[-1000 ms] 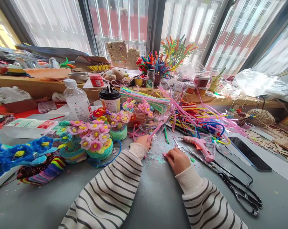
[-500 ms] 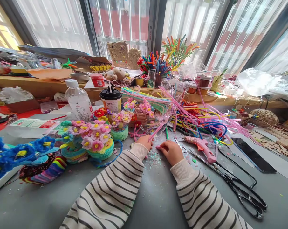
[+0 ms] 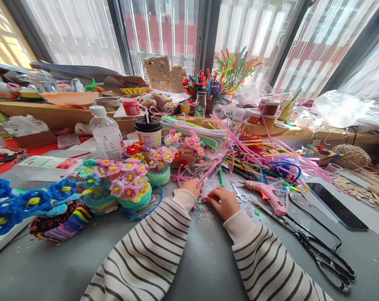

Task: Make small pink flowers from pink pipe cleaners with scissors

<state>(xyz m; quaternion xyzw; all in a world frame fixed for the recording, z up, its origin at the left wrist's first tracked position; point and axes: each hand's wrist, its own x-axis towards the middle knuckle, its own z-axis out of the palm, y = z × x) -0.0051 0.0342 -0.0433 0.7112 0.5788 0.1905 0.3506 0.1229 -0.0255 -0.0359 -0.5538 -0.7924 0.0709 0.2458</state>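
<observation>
My left hand (image 3: 192,188) is closed round a pink pipe cleaner (image 3: 207,173), which sticks out up and to the right. Close beside it, my right hand (image 3: 223,201) pinches a small pink piece (image 3: 203,198) between thumb and fingers; whether it belongs to the same pipe cleaner I cannot tell. Glitter and tiny scraps (image 3: 205,215) lie under the hands. Just beyond my right hand are small scissors (image 3: 239,194) and a green pipe cleaner (image 3: 221,177). A pink looped pipe-cleaner shape (image 3: 180,177) rests beyond my left hand.
Pots of pipe-cleaner flowers (image 3: 134,202) and a bottle (image 3: 105,136) stand to the left, with a lidded cup (image 3: 148,136) behind. On the right lie a pink glue gun (image 3: 267,194), large black-handled scissors (image 3: 330,259) and a phone (image 3: 336,207). Loose pipe cleaners (image 3: 255,154) are heaped at the back.
My right hand has moved slightly left and down, bringing its fingertips nearer to my left hand. The whole view has shifted a little.
</observation>
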